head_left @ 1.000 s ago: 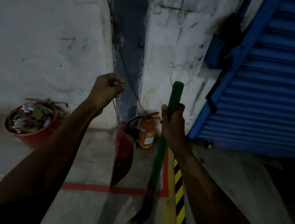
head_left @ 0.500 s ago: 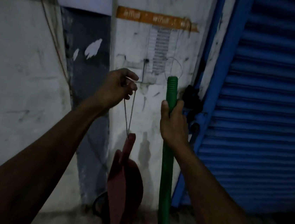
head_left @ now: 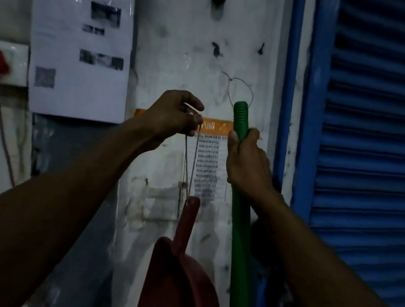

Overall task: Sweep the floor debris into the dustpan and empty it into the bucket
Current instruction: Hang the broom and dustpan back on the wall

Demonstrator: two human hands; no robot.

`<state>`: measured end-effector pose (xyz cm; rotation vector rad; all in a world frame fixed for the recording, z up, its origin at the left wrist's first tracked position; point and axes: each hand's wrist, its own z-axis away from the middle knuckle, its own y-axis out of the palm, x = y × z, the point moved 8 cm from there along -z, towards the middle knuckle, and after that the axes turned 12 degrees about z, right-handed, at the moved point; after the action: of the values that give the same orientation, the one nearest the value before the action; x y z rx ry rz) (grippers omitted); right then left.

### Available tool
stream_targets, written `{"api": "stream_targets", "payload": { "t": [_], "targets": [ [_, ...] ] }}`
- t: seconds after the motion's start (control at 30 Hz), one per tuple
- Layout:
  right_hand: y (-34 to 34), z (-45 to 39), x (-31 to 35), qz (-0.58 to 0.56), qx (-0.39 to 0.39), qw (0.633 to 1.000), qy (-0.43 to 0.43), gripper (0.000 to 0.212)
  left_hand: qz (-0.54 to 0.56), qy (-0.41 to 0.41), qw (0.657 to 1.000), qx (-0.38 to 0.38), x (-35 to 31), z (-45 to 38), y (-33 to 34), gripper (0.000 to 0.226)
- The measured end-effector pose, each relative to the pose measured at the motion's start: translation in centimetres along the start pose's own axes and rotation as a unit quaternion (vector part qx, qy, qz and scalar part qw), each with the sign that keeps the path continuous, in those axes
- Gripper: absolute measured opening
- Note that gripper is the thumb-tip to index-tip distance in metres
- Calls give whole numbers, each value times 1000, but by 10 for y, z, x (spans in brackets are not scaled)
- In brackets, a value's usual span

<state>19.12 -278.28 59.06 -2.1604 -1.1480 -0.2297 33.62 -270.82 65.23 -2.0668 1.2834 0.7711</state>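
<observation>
Left hand pinches a thin grey string loop, and the red plastic dustpan dangles from it in front of the scuffed white wall. Right hand is wrapped round the green ribbed broom handle, held upright beside the blue roller shutter. A thin wire ring tops the handle, its attachment hard to make out in the dim light.

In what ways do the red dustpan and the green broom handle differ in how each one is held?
The dustpan hangs free from a thin string pinched by the left hand; the broom handle is gripped directly by the right hand. The dustpan is red and broad; the handle is green and slim. Both are raised before the white wall.
</observation>
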Motion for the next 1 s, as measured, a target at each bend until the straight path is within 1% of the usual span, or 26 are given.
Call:
{"api": "stream_targets", "payload": {
  "t": [0.1, 0.13, 0.2, 0.27, 0.3, 0.4, 0.47, 0.7, 0.83, 0.93, 1.0],
  "targets": [
    [9, -52, 7, -16, -5, 999, -35, 34, -8, 24, 999, -35, -4, -47, -14, 22],
    [11, -70, 9, -28, -4, 999, -45, 38, -14, 38, 998, -43, -8, -62, -17, 23],
    [13, -105, 11, -45, 5, 997, -60, 56, -26, 65, 996, -58, -16, -90, -20, 22],
    [12, -138, 15, -50, 15, 995, -86, 70, -35, 91, 992, -81, -25, -115, -25, 21],
    [10, -154, 16, -73, 23, 993, -92, 74, -36, 103, 989, -97, -30, -129, -28, 21],
    [6, -201, 18, -193, 51, 976, -90, 80, -40, 120, 983, -130, -42, -166, -37, 22],
    [4, -229, 21, -204, 37, 973, -102, 80, -51, 127, 981, -140, -49, -187, -41, 24],
    [-6, -297, 59, -148, -38, 976, -153, 71, -92, 148, 970, -169, -67, -241, -50, 25],
    [-29, -321, 85, -150, -82, 970, -170, 68, -103, 156, 968, -170, -82, -258, -57, 18],
    [-48, -334, 99, -181, -96, 963, -176, 58, -97, 163, 967, -169, -92, -264, -67, 16],
    [-57, -343, 106, -205, -91, 959, -172, 61, -97, 167, 966, -170, -97, -267, -72, 15]
  ]
}}
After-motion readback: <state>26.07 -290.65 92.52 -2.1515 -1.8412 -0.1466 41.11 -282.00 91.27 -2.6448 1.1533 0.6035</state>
